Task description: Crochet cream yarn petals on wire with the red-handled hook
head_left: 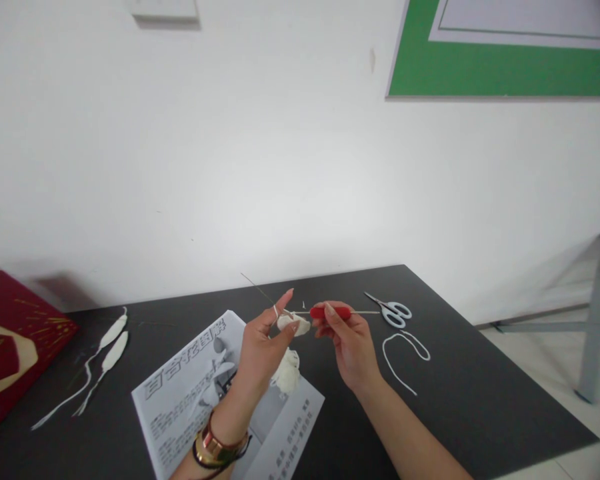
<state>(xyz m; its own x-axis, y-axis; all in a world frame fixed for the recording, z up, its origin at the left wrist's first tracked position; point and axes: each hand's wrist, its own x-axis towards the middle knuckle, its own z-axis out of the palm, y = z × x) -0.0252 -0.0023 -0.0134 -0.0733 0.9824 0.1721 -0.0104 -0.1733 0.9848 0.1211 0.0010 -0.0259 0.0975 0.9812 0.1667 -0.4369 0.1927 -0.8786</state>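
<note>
My left hand (260, 350) pinches a small white crocheted piece (303, 326) between thumb and fingers, with white yarn looped around the raised index finger. A thin wire (254, 285) sticks out up and to the left from behind that hand. Closed around the red handle of a crochet hook (319, 312) is my right hand (353, 343); the hook's tip points left and meets the top edge of the white piece. Below the piece, a ball of white yarn (287, 375) rests on the printed sheet (173, 400), partly hidden by my left hand.
Two white crocheted petal shapes (114, 351) with long yarn tails lie at the left of the black table (460, 380), near a red bag (30, 313). White-handled scissors (395, 313) and a loose strand of white yarn (386, 353) lie to the right. A white wall stands behind.
</note>
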